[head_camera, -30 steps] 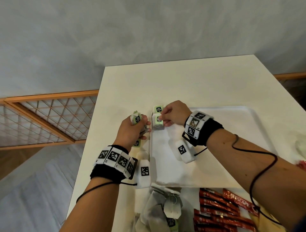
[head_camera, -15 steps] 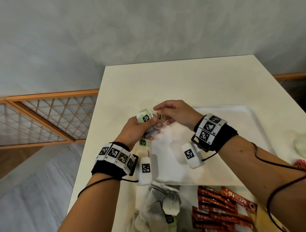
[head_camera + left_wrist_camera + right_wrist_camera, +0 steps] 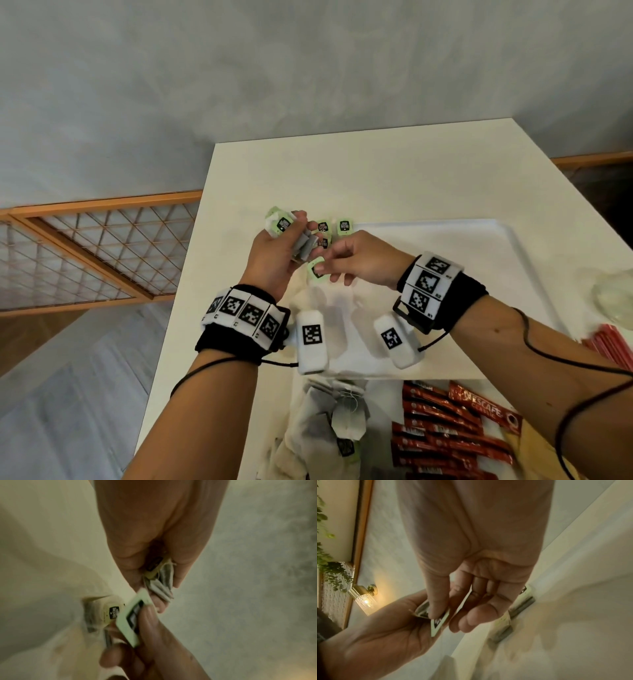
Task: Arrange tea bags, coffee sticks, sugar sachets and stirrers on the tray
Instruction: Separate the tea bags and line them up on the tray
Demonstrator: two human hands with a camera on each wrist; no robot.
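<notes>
My left hand (image 3: 291,245) is raised over the left edge of the white tray (image 3: 462,274) and grips a bunch of tea bags (image 3: 281,224) with green tags. My right hand (image 3: 325,272) is close beside it and pinches the green tag of one tea bag (image 3: 315,271) between thumb and finger. The left wrist view shows that tag (image 3: 132,620) just below the gripped bunch (image 3: 159,584). Three tea bags (image 3: 344,226) lie in the tray's far left corner. In the right wrist view my thumb presses the tag (image 3: 439,622).
A loose heap of tea bags (image 3: 337,421) and several red coffee sticks (image 3: 445,431) lie on the white table (image 3: 342,171) in front of the tray. Red items (image 3: 606,342) and a clear wrapper (image 3: 613,298) sit at the right. The table's left edge drops to the floor.
My right hand left the tea bags in the tray's corner, reached to the left hand's bunch and took one tag, then drew back toward me. The left hand rose slightly.
</notes>
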